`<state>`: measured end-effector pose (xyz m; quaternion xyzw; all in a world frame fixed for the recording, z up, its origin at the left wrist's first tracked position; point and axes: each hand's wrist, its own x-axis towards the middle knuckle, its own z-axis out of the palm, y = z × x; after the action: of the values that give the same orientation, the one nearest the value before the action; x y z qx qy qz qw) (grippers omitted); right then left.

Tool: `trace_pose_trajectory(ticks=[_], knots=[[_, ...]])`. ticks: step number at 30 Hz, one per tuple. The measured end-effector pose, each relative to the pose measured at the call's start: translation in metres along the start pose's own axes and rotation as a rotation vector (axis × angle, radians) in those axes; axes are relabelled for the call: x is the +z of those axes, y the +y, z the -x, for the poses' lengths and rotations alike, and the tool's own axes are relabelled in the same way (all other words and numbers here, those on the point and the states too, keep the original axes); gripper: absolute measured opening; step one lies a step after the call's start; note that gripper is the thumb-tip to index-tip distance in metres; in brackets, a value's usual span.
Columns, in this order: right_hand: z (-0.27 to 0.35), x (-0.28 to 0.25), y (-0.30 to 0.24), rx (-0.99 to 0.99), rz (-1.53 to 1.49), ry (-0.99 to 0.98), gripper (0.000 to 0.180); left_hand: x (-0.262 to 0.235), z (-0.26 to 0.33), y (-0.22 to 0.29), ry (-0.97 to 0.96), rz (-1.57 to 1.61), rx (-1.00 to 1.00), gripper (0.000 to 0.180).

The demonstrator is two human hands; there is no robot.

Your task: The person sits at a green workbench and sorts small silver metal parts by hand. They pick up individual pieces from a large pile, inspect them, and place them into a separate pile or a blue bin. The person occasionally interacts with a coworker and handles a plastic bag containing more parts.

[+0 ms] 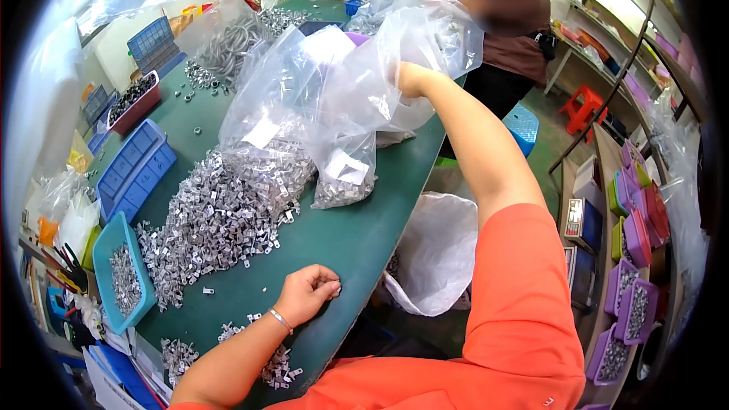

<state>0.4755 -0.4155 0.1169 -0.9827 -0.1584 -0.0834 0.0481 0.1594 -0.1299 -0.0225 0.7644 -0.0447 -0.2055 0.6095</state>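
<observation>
My left hand (307, 291) rests on the green table (262, 288) near its right edge. Its fingers are curled together, and whatever they may hold is hidden. My right arm stretches far forward, with my right hand (412, 80) among large clear plastic bags (357, 83); the plastic covers its fingers. Left of my left hand spreads a big heap of small silver metal clips (216, 216). A clear bag of metal parts (345, 182) with a white paper slip in it stands beyond my left hand. Smaller piles of clips (279, 368) lie by my left forearm.
A light-blue tray of parts (124, 273), a blue divided bin (137, 167) and a pink tray of dark parts (133, 102) line the left side. A white sack (437, 254) stands below the right edge. Another person (507, 23) stands at the far right.
</observation>
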Motion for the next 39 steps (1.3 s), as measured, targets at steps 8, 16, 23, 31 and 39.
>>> trace_pose_trajectory(ticks=[8, 16, 23, 31, 39], knots=[[0.04, -0.007, 0.025, 0.062, -0.275, 0.177, 0.041, 0.0, 0.002, 0.004, 0.0, 0.048, 0.0, 0.008], [0.17, -0.009, -0.125, -0.193, -0.914, 0.474, 0.018, -0.01, 0.01, 0.023, 0.27, 0.548, -0.106, 0.014], [0.246, 0.065, -0.196, -0.257, -0.957, 0.341, 0.02, -0.01, 0.018, 0.028, 0.311, 0.613, -0.095, 0.014], [0.268, 0.089, -0.227, -0.185, -1.12, 0.218, 0.012, -0.008, 0.029, 0.023, 0.322, 0.63, -0.081, 0.023], [0.222, 0.106, -0.125, 0.293, -0.86, 0.381, 0.008, -0.032, 0.081, 0.038, 0.435, 0.668, 0.014, 0.017]])
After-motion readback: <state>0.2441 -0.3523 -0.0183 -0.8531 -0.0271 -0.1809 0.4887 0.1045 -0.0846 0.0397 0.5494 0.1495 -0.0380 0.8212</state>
